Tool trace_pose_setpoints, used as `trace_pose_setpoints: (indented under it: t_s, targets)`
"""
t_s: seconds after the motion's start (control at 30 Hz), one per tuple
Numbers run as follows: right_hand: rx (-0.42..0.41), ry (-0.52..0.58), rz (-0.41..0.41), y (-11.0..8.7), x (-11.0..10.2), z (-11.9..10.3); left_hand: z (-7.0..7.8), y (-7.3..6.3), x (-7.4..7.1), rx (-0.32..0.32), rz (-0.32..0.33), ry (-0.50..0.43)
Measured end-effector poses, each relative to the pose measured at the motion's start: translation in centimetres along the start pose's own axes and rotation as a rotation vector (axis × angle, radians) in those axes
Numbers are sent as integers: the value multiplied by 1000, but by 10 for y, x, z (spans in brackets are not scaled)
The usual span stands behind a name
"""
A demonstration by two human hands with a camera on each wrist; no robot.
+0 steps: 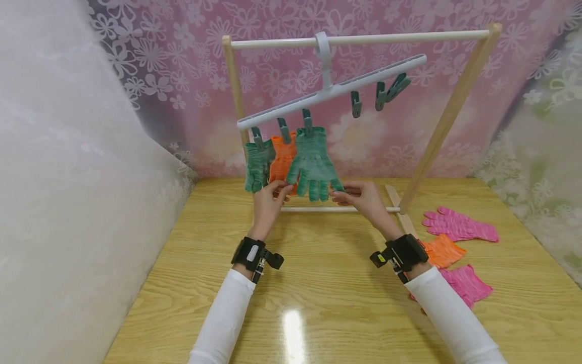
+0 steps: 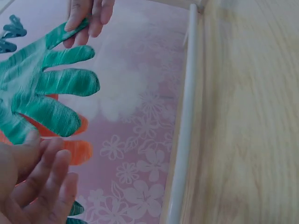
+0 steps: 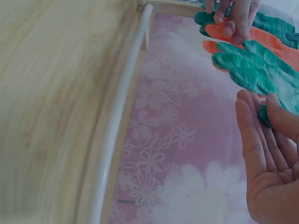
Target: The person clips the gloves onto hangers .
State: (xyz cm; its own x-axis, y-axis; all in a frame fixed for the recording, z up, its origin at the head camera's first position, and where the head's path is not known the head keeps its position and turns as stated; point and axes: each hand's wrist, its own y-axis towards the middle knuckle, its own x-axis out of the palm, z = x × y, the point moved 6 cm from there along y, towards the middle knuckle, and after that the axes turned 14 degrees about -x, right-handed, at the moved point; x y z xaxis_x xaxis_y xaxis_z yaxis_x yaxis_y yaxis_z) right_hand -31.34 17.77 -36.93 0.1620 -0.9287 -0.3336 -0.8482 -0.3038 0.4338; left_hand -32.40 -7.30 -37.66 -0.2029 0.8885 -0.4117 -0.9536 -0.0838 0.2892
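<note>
A green knit glove [image 1: 312, 159] hangs fingers-down from a dark clothespin [image 1: 307, 123] on a white hanger [image 1: 291, 108]. My right hand [image 1: 364, 197] pinches the tip of its outer finger between thumb and fingers, as the right wrist view shows. On the opposite side my left hand [image 1: 269, 202] pinches the tip of the glove's thumb. Between the hands the glove is spread, its middle fingers pointing down. Behind it hang an orange glove [image 1: 283, 156] and another green glove [image 1: 258, 164], each on its own clothespin.
The hanger tilts down to the left on a rack's white top bar [image 1: 409, 36]. Three bare clothespins [image 1: 380, 96] hang on its right half. Pink gloves [image 1: 459, 225] and an orange glove [image 1: 443, 251] lie on the wooden table [image 1: 318, 283] at right. A lower white bar [image 1: 313, 209] crosses behind the hands.
</note>
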Motion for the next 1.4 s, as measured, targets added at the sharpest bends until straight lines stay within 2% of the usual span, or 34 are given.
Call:
trace_pose_setpoints:
  t_s: [0.2,0.37,0.53,0.63,0.73,0.83,0.97,1.07,1.2,1.3,1.4]
  targets:
    - [-19,-42,-3,-21,-15,5,7,-8,13,37,-84,107]
    - [-28,-82,-6,-41,-30,4,28,-16,23,72,-144,134]
    - [-36,-138,26,-56,-46,-2,69,-18,32,204,-153,74]
    - [-27,-191,60,-65,-58,-4,101,-14,38,298,-132,59]
    - [-17,-232,96,-74,-71,-7,136,-6,45,341,-119,59]
    - [-17,-247,152,-83,-85,-12,167,4,52,312,-114,56]
    - [-28,-285,231,-96,-105,-19,188,21,61,170,-123,79]
    - [-45,-388,287,-105,-123,-28,192,34,66,70,-121,97]
    - [-46,-562,317,-121,-145,-39,190,49,72,-2,-81,64]
    - [-38,-680,261,-134,-151,-40,186,58,76,-25,-60,26]
    - [-31,-806,159,-148,-151,-35,187,65,80,-9,-76,-41]
